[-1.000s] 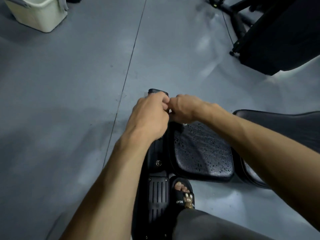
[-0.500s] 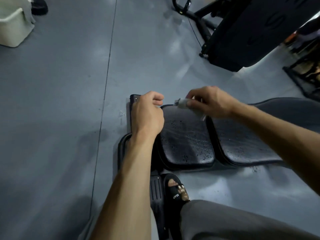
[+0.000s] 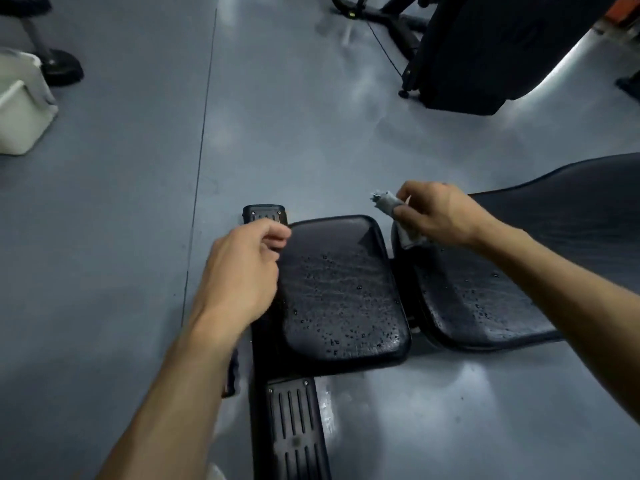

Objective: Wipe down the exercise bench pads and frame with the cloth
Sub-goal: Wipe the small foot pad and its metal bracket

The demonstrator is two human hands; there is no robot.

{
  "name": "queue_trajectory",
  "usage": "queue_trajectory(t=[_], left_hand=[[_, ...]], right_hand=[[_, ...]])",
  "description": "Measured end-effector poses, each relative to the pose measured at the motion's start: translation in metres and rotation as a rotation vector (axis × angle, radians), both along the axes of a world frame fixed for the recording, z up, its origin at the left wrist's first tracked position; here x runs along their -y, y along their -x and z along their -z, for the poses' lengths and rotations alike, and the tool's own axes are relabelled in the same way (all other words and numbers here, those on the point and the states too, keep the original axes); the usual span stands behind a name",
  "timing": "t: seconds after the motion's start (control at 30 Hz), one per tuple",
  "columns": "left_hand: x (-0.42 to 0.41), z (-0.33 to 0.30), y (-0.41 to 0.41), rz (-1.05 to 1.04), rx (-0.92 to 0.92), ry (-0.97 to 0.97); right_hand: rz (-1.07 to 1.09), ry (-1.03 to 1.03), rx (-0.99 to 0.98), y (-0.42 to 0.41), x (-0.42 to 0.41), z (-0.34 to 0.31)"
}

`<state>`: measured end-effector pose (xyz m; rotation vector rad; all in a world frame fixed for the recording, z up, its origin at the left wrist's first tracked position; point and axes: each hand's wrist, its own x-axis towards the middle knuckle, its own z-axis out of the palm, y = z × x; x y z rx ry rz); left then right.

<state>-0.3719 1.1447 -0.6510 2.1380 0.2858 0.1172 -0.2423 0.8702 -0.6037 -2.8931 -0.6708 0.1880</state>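
Since half a second ago, right hand (image 3: 440, 216) has pulled right, away from left hand (image 3: 242, 271), taking the cloth (image 3: 389, 206) along. Head view: right grip pinches the small grey crumpled cloth above the gap between seat pad (image 3: 343, 289) and back pad (image 3: 485, 306). Left grip loosely curled, holds nothing, over the seat pad's left edge. Both pads black, textured, rounded, beaded with droplets. Black ribbed frame foot (image 3: 294, 427) below; white bucket (image 3: 20, 109) far left on the glossy grey floor (image 3: 121, 202).
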Motion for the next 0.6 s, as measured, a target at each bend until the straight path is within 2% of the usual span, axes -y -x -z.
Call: queue_trajectory(t=[0.1, 0.2, 0.33, 0.43, 0.6], left_hand=[[-0.004, 0.003, -0.005, 0.054, -0.039, -0.101], [0.001, 0.003, -0.013, 0.195, -0.104, -0.261], [-0.003, 0.0, -0.028, 0.273, -0.15, -0.458], [-0.009, -0.002, -0.038, 0.295, -0.19, -0.505], [-0.014, -0.008, -0.033, 0.302, -0.223, -0.494]], right_hand=[[-0.053, -0.026, 0.071, -0.011, 0.011, 0.011], [-0.075, -0.031, 0.131, -0.015, 0.012, 0.021], [-0.13, 0.008, 0.13, -0.018, 0.003, 0.032], [-0.205, 0.101, 0.089, -0.014, 0.004, 0.036], [-0.273, 0.049, 0.066, 0.005, 0.018, 0.034]])
